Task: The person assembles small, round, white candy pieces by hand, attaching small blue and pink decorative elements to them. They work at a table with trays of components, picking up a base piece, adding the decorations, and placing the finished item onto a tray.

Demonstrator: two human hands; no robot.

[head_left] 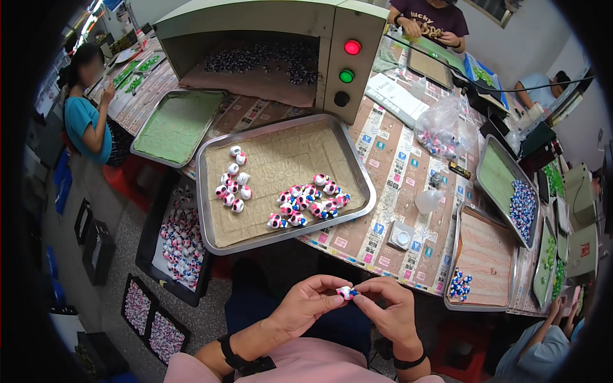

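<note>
Above my lap, my left hand pinches a small white-and-pink figurine piece between thumb and fingers. From the other side, my right hand closes its fingertips on the same piece, where a bit of blue shows; whether the blue is a separate part I cannot tell. Just beyond my hands lies a metal tray lined with brown paper. On its left side sits a loose group of white-and-pink pieces. Toward its right, a tighter cluster of similar pieces with blue parts is gathered.
An oven-like machine with red and green lights stands behind the tray. Dark bins of pieces are at lower left. Trays with blue-and-white pieces, a plastic bag and a small bottle lie right. Several people work around.
</note>
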